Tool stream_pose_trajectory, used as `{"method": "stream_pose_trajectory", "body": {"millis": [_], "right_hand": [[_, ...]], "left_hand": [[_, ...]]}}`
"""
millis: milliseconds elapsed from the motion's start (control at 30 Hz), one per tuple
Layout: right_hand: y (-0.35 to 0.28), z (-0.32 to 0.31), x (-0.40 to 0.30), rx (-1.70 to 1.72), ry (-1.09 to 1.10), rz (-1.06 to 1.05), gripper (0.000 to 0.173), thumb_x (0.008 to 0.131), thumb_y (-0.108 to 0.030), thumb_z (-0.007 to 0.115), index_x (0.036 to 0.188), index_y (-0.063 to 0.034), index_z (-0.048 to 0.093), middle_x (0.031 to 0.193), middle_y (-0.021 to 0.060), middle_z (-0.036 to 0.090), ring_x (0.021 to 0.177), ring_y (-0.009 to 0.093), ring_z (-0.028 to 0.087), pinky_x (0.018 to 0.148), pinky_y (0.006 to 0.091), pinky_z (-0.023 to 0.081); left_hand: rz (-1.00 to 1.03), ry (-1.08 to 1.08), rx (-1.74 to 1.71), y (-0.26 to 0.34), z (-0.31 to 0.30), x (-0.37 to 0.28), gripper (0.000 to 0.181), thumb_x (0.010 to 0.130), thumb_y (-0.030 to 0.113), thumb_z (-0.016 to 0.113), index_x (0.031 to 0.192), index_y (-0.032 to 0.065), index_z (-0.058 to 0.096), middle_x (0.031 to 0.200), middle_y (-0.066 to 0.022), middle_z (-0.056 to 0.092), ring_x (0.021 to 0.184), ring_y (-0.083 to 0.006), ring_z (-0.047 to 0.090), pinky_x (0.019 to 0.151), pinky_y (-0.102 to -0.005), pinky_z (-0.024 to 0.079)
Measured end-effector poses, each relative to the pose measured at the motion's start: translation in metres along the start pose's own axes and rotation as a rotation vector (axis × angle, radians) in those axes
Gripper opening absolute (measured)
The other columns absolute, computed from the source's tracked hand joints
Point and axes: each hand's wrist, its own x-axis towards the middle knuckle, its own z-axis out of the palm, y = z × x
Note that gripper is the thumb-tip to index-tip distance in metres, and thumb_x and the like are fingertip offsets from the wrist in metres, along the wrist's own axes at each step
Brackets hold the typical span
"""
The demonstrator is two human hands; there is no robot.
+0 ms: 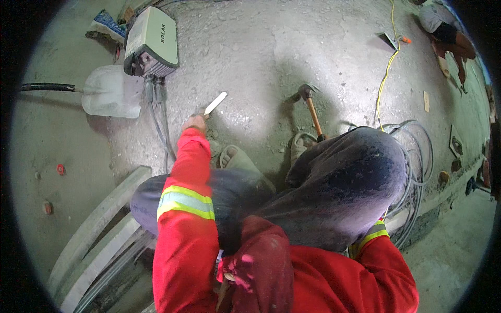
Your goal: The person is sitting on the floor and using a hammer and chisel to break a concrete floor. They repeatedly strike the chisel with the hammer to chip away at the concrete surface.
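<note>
My left hand (pixel 194 123), at the end of a red sleeve with reflective bands, is closed around a short, pale, straight bar (pixel 215 103). The bar looks overexposed, so its exact kind is unclear, and it slants up and right over the rubble-strewn floor. A claw hammer (pixel 312 111) with a wooden handle points its head away from me beyond my right knee. Beside the dark lower end of its handle, a sliver of my right hand (pixel 328 137) shows; the knee hides the rest. Broken chips (pixel 244 117) lie between the two tools.
At left are a solar-marked unit (pixel 150 41) with cables, a shovel blade (pixel 111 92) and curved pale strips (pixel 98 207). Coiled grey cable (pixel 424 156) lies by my right knee. A yellow cord (pixel 385 78) runs up the floor. Another person (pixel 444 27) is at upper right.
</note>
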Motion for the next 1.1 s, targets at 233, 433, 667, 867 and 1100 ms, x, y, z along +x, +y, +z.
{"method": "stream_pose_trajectory", "body": {"millis": [233,433,667,867,1100], "right_hand": [[-0.002,-0.003,0.012,-0.029,0.003,-0.019,0.027,0.084,-0.03,0.063,0.088,-0.0033,0.06,0.068,0.0083,0.059,0.063,0.015,0.057,0.055,0.0322,0.042],[-0.001,0.003,0.029,-0.08,0.014,-0.036,0.027,0.084,-0.03,0.062,0.089,-0.0031,0.06,0.067,0.0089,0.059,0.063,0.015,0.057,0.054,0.0327,0.042],[0.009,0.04,0.077,-0.225,0.041,-0.073,0.028,0.084,-0.03,0.062,0.089,-0.003,0.06,0.067,0.0096,0.059,0.063,0.015,0.057,0.054,0.0332,0.042],[-0.012,0.033,0.11,-0.262,0.09,-0.199,0.028,0.084,-0.03,0.062,0.09,-0.0029,0.06,0.066,0.0102,0.059,0.063,0.016,0.057,0.054,0.0337,0.042],[-0.099,-0.002,0.12,-0.252,0.016,-0.417,0.037,0.08,-0.043,0.061,0.086,-0.0063,0.06,0.061,0.0154,0.057,0.056,0.033,0.057,0.054,0.043,0.043]], "left_hand": [[0.776,-0.23,0.546,0.051,0.004,-0.045,0.038,0.09,0.041,0.044,0.127,0.033,0.045,0.129,-0.0139,0.049,0.109,-0.0311,0.054,0.087,-0.0426,0.045],[-0.093,-0.017,0.106,-0.014,-0.011,-0.005,0.036,0.089,0.037,0.049,0.124,0.0295,0.05,0.107,-0.0124,0.062,0.101,-0.0315,0.058,0.085,-0.0421,0.045],[0.703,-0.098,0.413,0.027,0.013,-0.032,0.041,0.088,0.036,0.049,0.126,0.022,0.049,0.117,-0.0162,0.057,0.107,-0.032,0.055,0.091,-0.0417,0.042],[-0.042,0.067,-0.181,0.004,0.007,-0.005,0.042,0.09,0.049,0.043,0.121,0.0207,0.049,0.102,-0.0196,0.062,0.099,-0.0385,0.057,0.085,-0.0479,0.042],[0.268,0.018,0.022,0.016,0.018,-0.019,0.034,0.092,0.047,0.037,0.112,0.0245,0.054,0.104,-0.0104,0.063,0.1,-0.0308,0.057,0.091,-0.0475,0.032]]}}
